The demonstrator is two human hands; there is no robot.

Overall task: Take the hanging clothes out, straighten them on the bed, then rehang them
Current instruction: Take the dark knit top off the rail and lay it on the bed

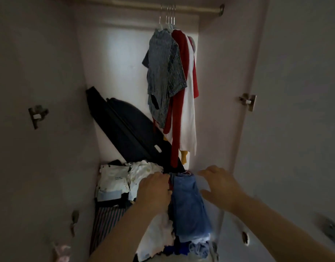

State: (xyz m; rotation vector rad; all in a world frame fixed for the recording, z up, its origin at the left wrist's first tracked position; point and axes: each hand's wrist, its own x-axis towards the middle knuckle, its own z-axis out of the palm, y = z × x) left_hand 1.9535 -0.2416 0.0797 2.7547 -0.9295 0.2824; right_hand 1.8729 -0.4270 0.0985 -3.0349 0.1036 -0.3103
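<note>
In the upper middle of the frame, inside the open wardrobe, the rod carried a tight cluster of hangers at its right end. On them hung a grey patterned shirt, a red garment and a white garment, pressed together, with a yellow piece showing at the hem. Judgement: the task looked to be at its start. Every hanging item was on the rod, nothing had been lifted off, no bed was in view, and straightening and rehanging were all left to do. Both hands were low in the frame, well below the hanging clothes and apart from them, at a heap of folded clothes on the wardrobe floor. The left hand lay with bent fingers against the left edge of a blue folded cloth. Its fingertips were hidden, so I could not tell whether it gripped the cloth. The right hand was spread, fingers relaxed and holding nothing, just right of the same cloth. A dark bag leaned against the back wall at centre left, and white printed bundles lay below it. The light was dim, so finer detail was uncertain.
</note>
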